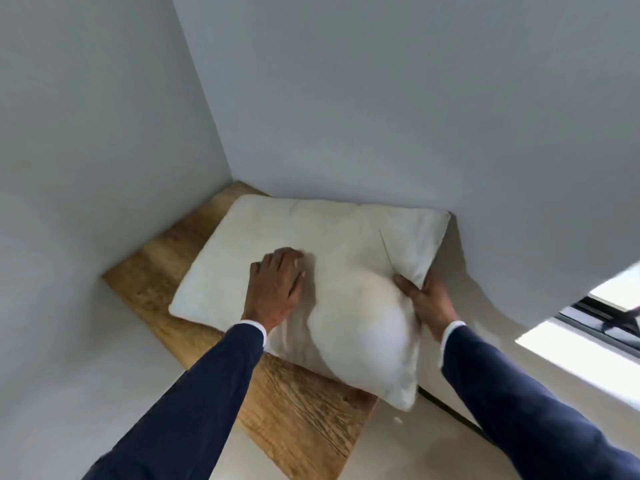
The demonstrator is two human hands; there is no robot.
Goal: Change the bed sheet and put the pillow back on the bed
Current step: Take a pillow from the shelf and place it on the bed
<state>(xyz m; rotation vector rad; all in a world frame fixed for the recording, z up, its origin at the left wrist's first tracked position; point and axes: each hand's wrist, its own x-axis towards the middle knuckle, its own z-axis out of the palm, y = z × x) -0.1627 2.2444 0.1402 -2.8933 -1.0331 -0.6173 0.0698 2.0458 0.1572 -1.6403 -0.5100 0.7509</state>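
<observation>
Pale grey walls [381,98] are meeting in a corner, and a wooden board [298,420] is sitting on the light floor [114,368] against them, with a bright window [595,327] showing at the right edge. A white pillow [311,244] is lying on the board, pushed up to the wall, its near right corner overhanging the board's edge. The left hand [273,289] is resting flat on top of the pillow with its fingers [287,254] relaxed and spread, slightly blurred. The right hand [426,299] is gripping the pillow's right edge, thumb pinching the fabric. Both arms are wearing dark blue sleeves [194,403]. No bed or sheet is in view, so whether the sheet has been changed cannot be told; the pillow is not on a bed, so returning it is apparently still left.
</observation>
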